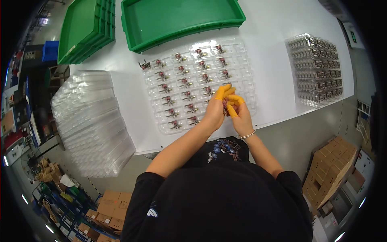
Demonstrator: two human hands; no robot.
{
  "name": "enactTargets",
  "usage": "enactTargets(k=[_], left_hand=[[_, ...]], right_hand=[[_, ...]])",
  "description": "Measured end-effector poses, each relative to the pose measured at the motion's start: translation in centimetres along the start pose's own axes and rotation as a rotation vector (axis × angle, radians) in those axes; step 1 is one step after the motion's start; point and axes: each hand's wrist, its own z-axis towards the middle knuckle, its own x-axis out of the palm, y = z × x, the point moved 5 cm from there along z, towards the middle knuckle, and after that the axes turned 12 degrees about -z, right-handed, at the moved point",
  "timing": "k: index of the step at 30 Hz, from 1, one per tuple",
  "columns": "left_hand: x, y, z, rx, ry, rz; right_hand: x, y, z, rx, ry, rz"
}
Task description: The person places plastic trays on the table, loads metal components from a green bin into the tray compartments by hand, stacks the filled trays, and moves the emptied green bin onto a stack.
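Note:
My left hand [216, 108] and my right hand [240, 115] meet over the lower right of a clear plastic tray [250, 72]. Yellow finger covers sit on the fingertips of both. Pinched between them is a small red-and-metal component [224, 106], mostly hidden by the fingers. The tray holds columns of similar components [185, 82], each in its own pocket with a brass-coloured pin. Some pockets near my hands are covered from view. One loose dark metal piece [144, 64] lies at the tray's upper left corner.
An empty green crate [183, 36] stands behind the tray, with stacked green crates [86, 32] to its left. Stacked clear trays [92, 125] rise at the table's left edge. Filled trays [318, 70] are piled at the right. Cardboard boxes [328, 171] stand on the floor.

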Motion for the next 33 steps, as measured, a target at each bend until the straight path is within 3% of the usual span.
enactTargets(k=[5, 9, 11, 12, 15, 17, 19, 24, 32, 33], left_hand=[[-0.6, -0.5, 0.5, 0.278, -0.059, 0.212], [-0.2, -1.5, 0.4, 0.599, 0.084, 0.601], [-0.3, -5.5, 0.1, 0.808, -0.079, 0.776], [-1.5, -8.5, 0.7, 1.023, -0.225, 0.783], [-7.8, -17.7, 1.0, 1.331, -0.722, 1.134], [-12.3, -22.5, 1.4, 1.233, -1.064, 1.442], [-13.7, -25.4, 1.0, 1.150, -1.074, 1.561], [-14.6, -26.9, 0.5, 1.039, -0.723, 1.330], [-13.9, -25.0, -3.0, 1.250, -0.734, 0.904], [-13.5, -24.3, -3.2, 1.254, -0.586, 0.842]], right_hand=[[0.7, 0.7, 0.0, 0.082, 0.055, 0.132], [-0.2, -0.2, 0.5, 0.255, 0.056, 0.260], [-1.8, -0.9, 0.8, 0.223, -0.024, 0.175], [-2.9, -1.4, 0.9, 0.223, -0.025, 0.178], [-7.6, -2.1, 0.5, 0.105, -0.180, -0.053], [-10.3, -2.0, -0.1, -0.030, -0.266, -0.424], [-11.9, -1.9, -1.0, -0.158, -0.343, -0.793], [-10.8, -2.7, -1.6, -0.180, -0.228, -1.059], [-8.9, -3.1, -0.9, -0.252, -0.308, -1.000], [-8.7, -2.7, -0.9, -0.240, -0.310, -1.005]])
